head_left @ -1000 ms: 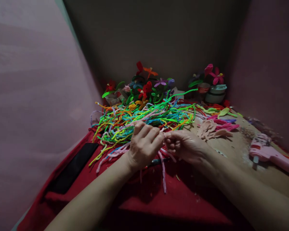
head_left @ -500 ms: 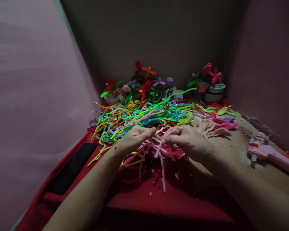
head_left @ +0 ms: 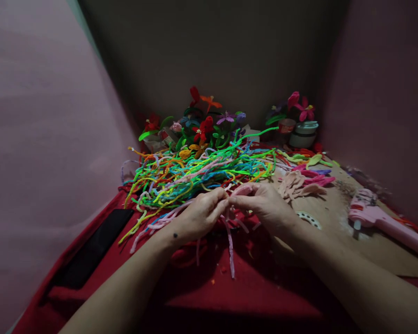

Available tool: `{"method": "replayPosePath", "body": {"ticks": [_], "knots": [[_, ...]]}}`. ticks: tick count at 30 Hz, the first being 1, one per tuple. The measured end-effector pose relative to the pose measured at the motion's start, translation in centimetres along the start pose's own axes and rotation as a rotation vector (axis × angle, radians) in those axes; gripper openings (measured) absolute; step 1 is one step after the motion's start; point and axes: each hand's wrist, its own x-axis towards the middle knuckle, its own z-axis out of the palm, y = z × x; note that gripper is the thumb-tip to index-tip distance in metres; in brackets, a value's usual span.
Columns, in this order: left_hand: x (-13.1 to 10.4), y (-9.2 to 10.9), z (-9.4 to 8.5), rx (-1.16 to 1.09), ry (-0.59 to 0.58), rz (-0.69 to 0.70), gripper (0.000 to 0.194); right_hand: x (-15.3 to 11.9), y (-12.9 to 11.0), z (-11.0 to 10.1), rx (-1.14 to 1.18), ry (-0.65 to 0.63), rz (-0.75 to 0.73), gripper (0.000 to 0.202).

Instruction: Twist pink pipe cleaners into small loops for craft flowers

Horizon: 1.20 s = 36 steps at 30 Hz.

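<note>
My left hand (head_left: 205, 211) and my right hand (head_left: 261, 204) meet at the middle of the view, fingertips pinched close together. Between them is a pale pink pipe cleaner (head_left: 242, 190), bent into a loop that shows above my right thumb. Both hands grip it; the exact pinch point is hidden by the fingers. Other pink pipe cleaners (head_left: 231, 253) hang or lie below the hands over the red cloth (head_left: 202, 297). Just beyond my fingers spreads a tangled heap of green, yellow, blue and orange pipe cleaners (head_left: 195, 174).
A black phone-like slab (head_left: 94, 248) lies at left. On the board (head_left: 337, 241) at right rest a pink glue gun (head_left: 379, 218), beige petal-like pieces (head_left: 296, 186) and a white ring with holes (head_left: 309, 219). Pipe-cleaner flowers (head_left: 204, 129) and a lidded jar (head_left: 303, 134) stand behind.
My left hand has moved right, its fingertips now against my right hand's. The pink loop is more covered by fingers. The whole view has shifted slightly, and the white ring now shows.
</note>
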Motion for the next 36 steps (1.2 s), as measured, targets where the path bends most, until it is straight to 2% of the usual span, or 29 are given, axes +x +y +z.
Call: {"method": "replayPosePath", "body": {"ticks": [4, 7, 9, 12, 14, 15, 18, 21, 27, 30, 33, 36], "knots": [[0.2, 0.1, 1.2, -0.056, -0.003, -0.100, 0.024, 0.0, 0.5, 0.4, -0.083, 0.098, -0.078, 0.014], [0.0, -0.3, 2.6, 0.231, 0.159, -0.117, 0.017, -0.1, 1.0, 0.5, -0.312, 0.180, -0.243, 0.015], [-0.2, -0.9, 3.2, 0.435, 0.211, -0.069, 0.014, -0.3, 1.1, 0.6, -0.480, 0.239, -0.335, 0.018], [-0.3, -1.7, 3.4, 0.500, 0.161, 0.081, 0.023, -0.4, 1.1, 0.8, -0.563, 0.340, -0.366, 0.017], [-0.3, -1.7, 2.9, 0.438, 0.153, 0.118, 0.024, -0.3, 1.0, 0.8, -0.470, 0.352, -0.328, 0.014], [-0.2, -1.5, 2.5, 0.386, 0.150, 0.095, 0.022, -0.2, 1.0, 0.7, -0.382, 0.336, -0.289, 0.013], [0.1, -0.4, 1.4, 0.124, 0.058, -0.083, 0.024, 0.1, 0.8, 0.5, -0.096, 0.254, -0.115, 0.009], [0.3, 0.5, 0.5, -0.153, -0.058, -0.246, 0.031, 0.4, 0.6, 0.2, 0.049, 0.220, -0.020, 0.011], [0.3, -0.3, -0.4, -0.353, -0.039, -0.309, 0.026, 0.2, 0.5, 0.2, 0.107, 0.206, -0.012, 0.016], [0.4, -1.1, -0.6, -0.529, -0.037, -0.391, 0.026, 0.3, 0.9, 0.1, 0.155, 0.198, -0.033, 0.022], [0.6, -1.5, -0.6, -0.672, -0.013, -0.407, 0.024, 0.5, 1.1, -0.3, 0.156, 0.165, -0.056, 0.028], [0.8, -1.8, -0.4, -0.683, 0.064, -0.392, 0.023, -0.1, 0.6, -0.6, -0.041, 0.325, -0.213, 0.030]]}}
